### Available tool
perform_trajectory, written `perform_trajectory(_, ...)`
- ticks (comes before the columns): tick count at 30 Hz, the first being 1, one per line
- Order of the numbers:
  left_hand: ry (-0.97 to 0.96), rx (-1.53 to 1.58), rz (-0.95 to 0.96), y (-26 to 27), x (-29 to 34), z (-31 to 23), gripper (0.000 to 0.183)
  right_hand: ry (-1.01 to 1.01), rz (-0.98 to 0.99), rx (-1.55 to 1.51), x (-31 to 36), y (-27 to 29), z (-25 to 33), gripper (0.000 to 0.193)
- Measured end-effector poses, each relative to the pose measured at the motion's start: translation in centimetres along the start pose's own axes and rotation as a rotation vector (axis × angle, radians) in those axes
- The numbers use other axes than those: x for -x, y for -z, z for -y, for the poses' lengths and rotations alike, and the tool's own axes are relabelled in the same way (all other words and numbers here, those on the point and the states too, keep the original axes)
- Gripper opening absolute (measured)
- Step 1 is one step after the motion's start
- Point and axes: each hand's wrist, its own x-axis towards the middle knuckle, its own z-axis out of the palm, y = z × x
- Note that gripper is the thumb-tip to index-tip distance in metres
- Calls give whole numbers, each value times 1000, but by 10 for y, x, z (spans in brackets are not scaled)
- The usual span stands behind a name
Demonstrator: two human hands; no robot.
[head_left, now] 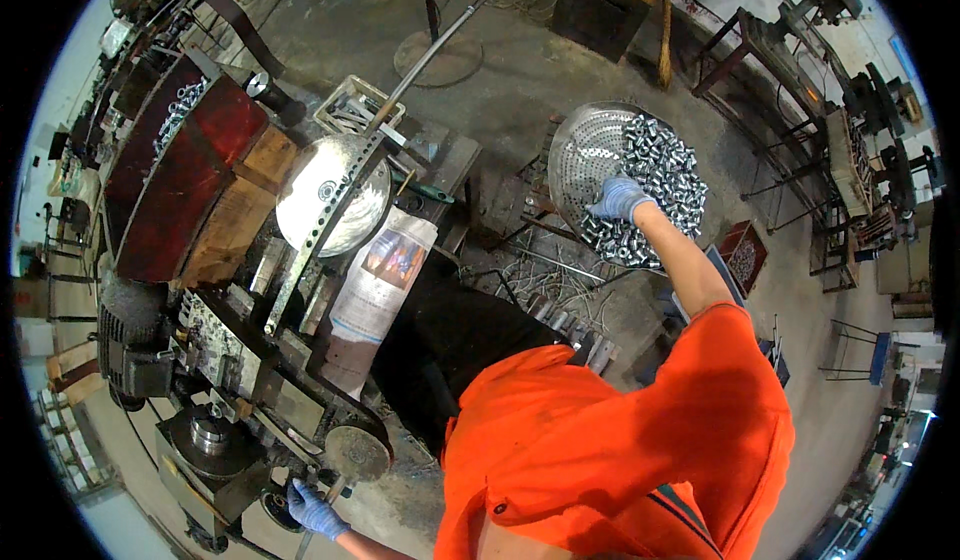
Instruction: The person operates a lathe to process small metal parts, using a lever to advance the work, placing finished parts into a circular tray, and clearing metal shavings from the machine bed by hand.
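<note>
My right hand (620,200), in a blue-grey glove, is at the edge of a heap of shiny cylindrical metal parts (660,175). Its fingers look curled together, and what they may hold is hidden. The heap lies in a round perforated metal pan (585,145), mostly on its right side. Low on the left, my left hand (314,510), gloved alike, is closed at a small black handwheel (280,507) of the machine. A long flat bar with a row of holes (330,215) crosses above a round shiny metal disc (310,195).
A red hopper (215,150) with metal parts stands at left above the machine bed (225,345). A printed paper sack (375,290) lies beside my legs. Near the pan is a red bin (743,255). Workbenches (770,70) line the right, and a broom (665,40) stands behind.
</note>
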Motion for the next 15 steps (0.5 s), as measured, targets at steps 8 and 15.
perform_trajectory(8,-9,-1,-7,2,6,-9,33,25,-170,-179,20,-5,-6,51)
perform_trajectory(15,-181,-7,-12,15,0,-26,34,131,-546,-565,31,-20,1,47)
